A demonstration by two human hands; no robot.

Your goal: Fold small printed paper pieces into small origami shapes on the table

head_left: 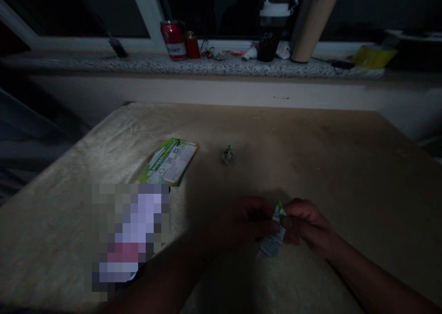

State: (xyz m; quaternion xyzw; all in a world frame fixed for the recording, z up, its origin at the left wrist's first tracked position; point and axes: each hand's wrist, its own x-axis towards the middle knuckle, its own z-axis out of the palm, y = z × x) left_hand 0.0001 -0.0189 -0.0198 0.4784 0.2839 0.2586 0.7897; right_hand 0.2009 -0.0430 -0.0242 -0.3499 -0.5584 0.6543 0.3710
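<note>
Between my two hands is a small folded piece of printed paper [271, 247], white with green at its pointed top. My left hand [241, 219] pinches it from the left, thumb across its middle. From the right, the fingers of my right hand [304, 222] close on its other edge. Farther back on the table lies a small folded paper piece [228, 155] in green and white. To its left rests a stack of green and white printed leaflets [169, 162].
A pixelated, lit object [134, 235] lies left of my forearm on the table [328, 143]. On the granite windowsill [221, 67] behind stand a red can [173, 40], an orange jar [192, 45], a dark lidded cup [271, 35] and a cardboard tube [316, 21].
</note>
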